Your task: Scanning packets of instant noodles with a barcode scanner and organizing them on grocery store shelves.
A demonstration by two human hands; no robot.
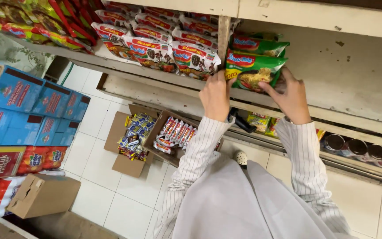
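Both my hands reach up to a stack of green noodle packets on a cream shelf. My left hand grips the left edge of the front green packet, beside a wooden divider. My right hand holds its right edge, fingers curled around the packet's side. More green packets lie stacked behind it. Left of the divider lie rows of red-and-white noodle packets. Striped sleeves cover both my arms.
On the tiled floor below sit two open cardboard boxes of small sachets and red-white packets. Blue cartons are stacked at the left, a closed brown box below them. Dark cans line a lower shelf at right.
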